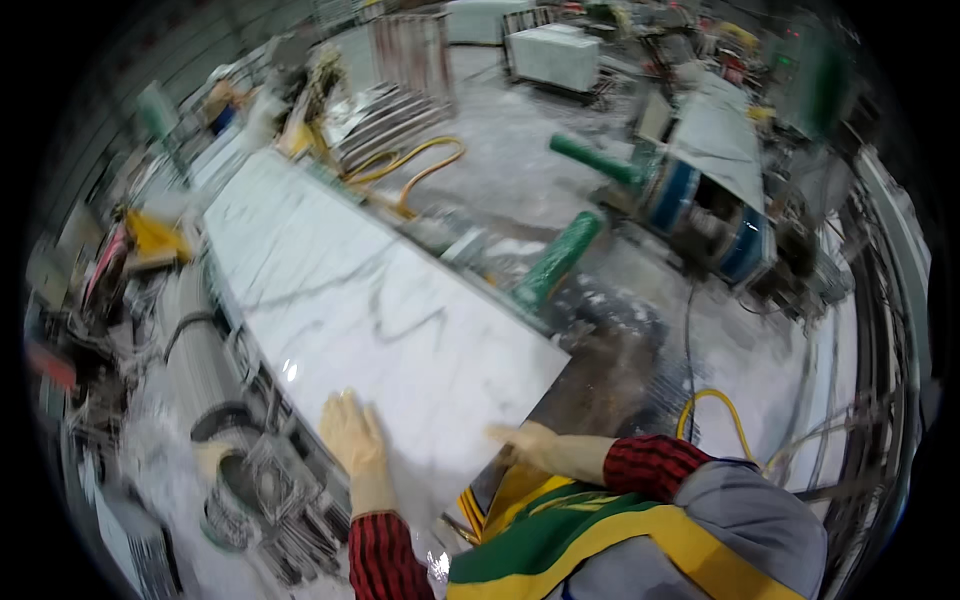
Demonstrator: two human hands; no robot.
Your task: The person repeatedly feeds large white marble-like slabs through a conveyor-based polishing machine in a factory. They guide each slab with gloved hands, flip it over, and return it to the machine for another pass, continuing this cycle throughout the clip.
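Observation:
A long white stone slab (390,330) with grey veins, marble-like, stretches from in front of me toward the far left. Its surface looks wet and glossy. My left hand (352,437), in a pale cream glove, lies flat near the slab's left edge with its fingers stretched out. At the near right edge, my right hand (527,443) wears a similar glove and grips the slab. One digit shows on top, while the other fingers are hidden by the edge. Red-and-black ribbed cuffs cover both wrists.
Left of the slab runs machinery with a grey ribbed motor (200,350). Green cylinders (560,258) stick out on the right, near a blue-and-white machine (710,215). Yellow hoses (715,400) lie on the floor. Stone blocks (555,55) stand at the back.

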